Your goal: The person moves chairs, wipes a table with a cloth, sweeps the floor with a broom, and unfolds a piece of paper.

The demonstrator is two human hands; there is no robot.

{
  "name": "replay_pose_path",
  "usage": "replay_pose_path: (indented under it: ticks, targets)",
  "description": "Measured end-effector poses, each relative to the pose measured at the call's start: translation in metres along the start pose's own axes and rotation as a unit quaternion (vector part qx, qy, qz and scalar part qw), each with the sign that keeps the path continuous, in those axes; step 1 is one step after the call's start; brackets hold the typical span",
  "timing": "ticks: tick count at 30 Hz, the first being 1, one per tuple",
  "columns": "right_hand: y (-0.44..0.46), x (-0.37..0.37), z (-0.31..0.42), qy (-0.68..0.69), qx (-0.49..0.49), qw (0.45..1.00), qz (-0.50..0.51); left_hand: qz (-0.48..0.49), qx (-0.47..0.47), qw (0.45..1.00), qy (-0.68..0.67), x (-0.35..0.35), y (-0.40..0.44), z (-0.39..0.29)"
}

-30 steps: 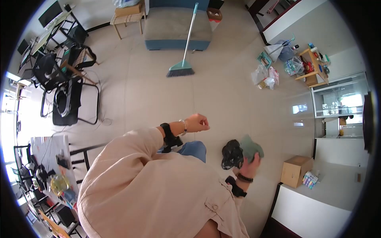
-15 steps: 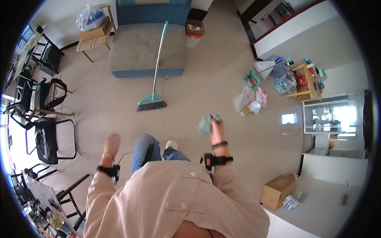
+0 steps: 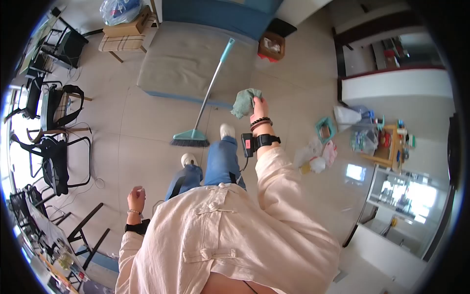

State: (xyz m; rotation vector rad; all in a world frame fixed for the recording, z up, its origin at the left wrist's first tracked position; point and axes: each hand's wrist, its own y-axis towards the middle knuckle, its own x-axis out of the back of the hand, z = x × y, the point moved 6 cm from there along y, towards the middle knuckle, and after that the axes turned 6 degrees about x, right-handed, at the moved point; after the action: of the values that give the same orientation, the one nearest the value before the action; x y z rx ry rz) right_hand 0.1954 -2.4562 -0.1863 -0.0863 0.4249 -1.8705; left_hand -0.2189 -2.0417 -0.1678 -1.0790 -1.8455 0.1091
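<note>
A crumpled grey-green cloth (image 3: 246,103) is gripped in my right hand (image 3: 259,109), which is stretched forward with the arm raised. The cloth hangs in the air near the front corner of the sofa bed. My left hand (image 3: 136,198) hangs low at my left side, fingers loosely curled, with nothing visible in it. Ahead of my feet, a broom (image 3: 192,136) with a teal head and dark bristles leans its long handle against the grey sofa seat (image 3: 191,59). Neither hand touches the broom.
Black chairs (image 3: 54,161) and a cluttered desk (image 3: 58,255) line the left. A checked chair (image 3: 117,43) holds a box and a bag. A bin (image 3: 271,46) stands beside the sofa. Plastic bags (image 3: 313,154), a teal basket (image 3: 325,130) and a wooden stand (image 3: 389,147) are at right.
I have stepped forward, and the other leg is now in front. My right hand has swung up and forward with the cloth. The view has turned; the broom stays leaning.
</note>
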Motion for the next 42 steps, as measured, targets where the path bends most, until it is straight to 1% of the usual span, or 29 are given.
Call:
replay_pose_path:
  ticks: [1, 3, 5, 6, 7, 8, 9, 10, 11, 13, 14, 15, 17, 19, 21, 22, 23, 25, 27, 29, 31, 32, 35, 36, 37, 39, 40, 41, 42]
  targets:
    - [0.025, -0.014, 0.002, -0.046, -0.053, 0.997, 0.023, 0.004, 0.025, 1.0, -0.006, -0.008, 0.003, -0.007]
    - [0.094, -0.04, 0.006, -0.247, 0.042, 0.964, 0.084, -0.041, 0.088, 0.994, -0.05, -0.016, 0.0, 0.009]
    - [0.185, -0.061, -0.01, -0.403, 0.03, 0.903, 0.149, -0.12, 0.167, 0.973, -0.108, -0.019, -0.029, 0.008]
    - [0.226, -0.075, -0.016, -0.415, 0.058, 0.898, 0.135, -0.141, 0.232, 0.948, -0.169, -0.027, -0.049, 0.009]
    - [0.248, -0.089, -0.022, -0.329, 0.098, 0.936, 0.081, -0.159, 0.287, 0.917, -0.225, -0.039, -0.072, 0.016]
    - [0.251, -0.108, -0.003, -0.31, 0.127, 0.942, 0.035, -0.152, 0.313, 0.892, -0.288, -0.06, -0.093, 0.032]
    - [0.251, -0.13, 0.016, -0.328, 0.1, 0.937, 0.067, -0.133, 0.351, 0.889, -0.262, -0.075, -0.111, 0.024]
    - [0.273, -0.147, 0.019, -0.357, 0.158, 0.919, 0.052, -0.113, 0.391, 0.884, -0.228, -0.082, -0.122, -0.002]
    - [0.295, -0.163, 0.016, -0.363, 0.149, 0.917, 0.069, -0.089, 0.432, 0.875, -0.197, -0.09, -0.132, -0.025]
    - [0.29, -0.203, 0.028, -0.461, 0.135, 0.843, 0.243, -0.075, 0.437, 0.879, -0.172, -0.1, -0.141, -0.066]
    - [0.297, -0.206, 0.014, -0.52, 0.079, 0.813, 0.252, -0.059, 0.423, 0.891, -0.151, -0.107, -0.14, -0.083]
    - [0.385, -0.185, -0.072, -0.532, -0.026, 0.764, 0.365, -0.067, 0.438, 0.882, -0.158, -0.115, -0.143, -0.089]
    - [0.328, -0.205, -0.051, -0.479, -0.114, 0.79, 0.364, -0.081, 0.439, 0.868, -0.219, -0.133, -0.144, -0.093]
    - [0.303, -0.222, -0.028, -0.387, -0.167, 0.845, 0.329, -0.077, 0.46, 0.855, -0.229, -0.143, -0.139, -0.096]
    - [0.311, -0.236, -0.028, -0.356, -0.082, 0.873, 0.323, -0.065, 0.459, 0.863, -0.201, -0.147, -0.134, -0.101]
    - [0.305, -0.239, -0.035, -0.493, -0.13, 0.765, 0.394, -0.075, 0.455, 0.86, -0.217, -0.148, -0.131, -0.101]
    - [0.307, -0.239, -0.05, -0.587, -0.125, 0.659, 0.453, -0.078, 0.466, 0.853, -0.223, -0.15, -0.131, -0.098]
    - [0.285, -0.238, -0.048, -0.7, -0.162, 0.471, 0.512, -0.079, 0.457, 0.862, -0.204, -0.153, -0.126, -0.092]
    - [0.266, -0.232, -0.042, -0.787, -0.133, 0.26, 0.543, -0.085, 0.46, 0.853, -0.232, -0.151, -0.119, -0.098]
    - [0.25, -0.207, -0.046, -0.806, -0.162, 0.153, 0.549, -0.091, 0.455, 0.844, -0.268, -0.157, -0.111, -0.093]
    - [0.179, -0.185, -0.007, -0.806, -0.3, 0.139, 0.492, -0.091, 0.445, 0.846, -0.279, -0.165, -0.103, -0.072]
    - [0.161, -0.16, -0.015, -0.773, -0.336, 0.113, 0.526, -0.094, 0.442, 0.842, -0.293, -0.169, -0.097, -0.062]
    - [0.099, -0.091, -0.032, -0.711, -0.395, 0.204, 0.545, -0.12, 0.427, 0.834, -0.328, -0.167, -0.074, -0.021]
    - [0.092, -0.071, -0.053, -0.684, -0.287, 0.211, 0.637, -0.113, 0.423, 0.828, -0.349, -0.165, -0.063, -0.011]
    - [0.076, -0.068, -0.055, -0.667, -0.191, 0.25, 0.675, -0.104, 0.42, 0.823, -0.369, -0.16, -0.057, 0.005]
    - [0.006, -0.114, -0.014, -0.676, -0.17, 0.298, 0.652, -0.101, 0.381, 0.849, -0.351, -0.193, -0.049, 0.096]
    - [0.001, -0.11, -0.015, -0.666, -0.165, 0.351, 0.637, -0.106, 0.349, 0.871, -0.329, -0.201, -0.045, 0.128]
    - [-0.021, -0.127, -0.004, -0.674, -0.161, 0.35, 0.63, -0.102, 0.344, 0.87, -0.339, -0.186, -0.043, 0.141]
    - [-0.055, -0.164, 0.016, -0.696, -0.155, 0.358, 0.603, -0.14, 0.377, 0.811, -0.425, -0.162, -0.042, 0.161]
